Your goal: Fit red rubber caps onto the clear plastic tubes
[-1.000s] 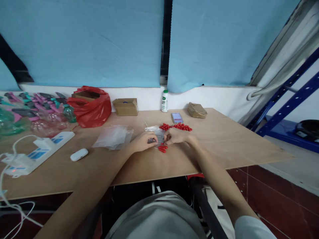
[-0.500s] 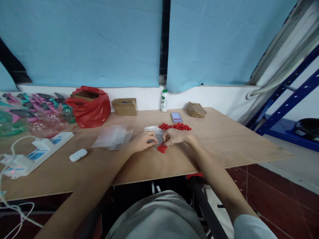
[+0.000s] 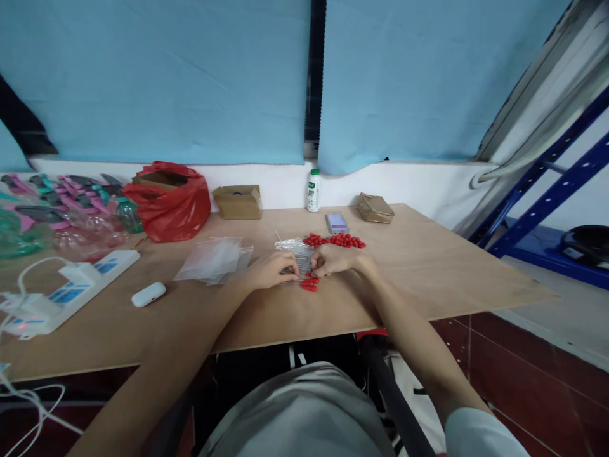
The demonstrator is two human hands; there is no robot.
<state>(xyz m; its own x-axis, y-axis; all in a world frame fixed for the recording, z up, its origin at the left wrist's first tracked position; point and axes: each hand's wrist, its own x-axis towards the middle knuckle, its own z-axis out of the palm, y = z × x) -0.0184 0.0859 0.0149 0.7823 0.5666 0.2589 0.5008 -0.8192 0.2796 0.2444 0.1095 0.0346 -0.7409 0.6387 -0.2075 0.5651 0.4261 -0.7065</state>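
Observation:
My left hand [image 3: 277, 269] rests at the left side of a bundle of thin silvery rods [image 3: 303, 255], its fingers curled and the thumb close to the fingertips. Across from it, my right hand [image 3: 332, 259] is bent over the right side of the rods with thumb and forefinger pinched together. What either pinch holds is too small to make out. Below the fingers lie a few elongated red pieces [image 3: 309, 287]. A larger pile of red, rounded pieces [image 3: 343, 240] spreads just behind my right hand, which partly hides the rods.
Clear plastic bags [image 3: 214, 259] lie left of my hands. A white earphone case [image 3: 148, 294], power strip [image 3: 78, 289], red bag [image 3: 174, 206] and spray bottles [image 3: 83, 216] are farther left. Behind stand a cardboard box [image 3: 240, 204], bottle [image 3: 313, 192], card stack [image 3: 337, 223] and brown package [image 3: 375, 208].
Both hands keep nearly the same place, with only slight finger movement. The red pieces below the fingers look slightly rearranged. The whole view has shifted a little.

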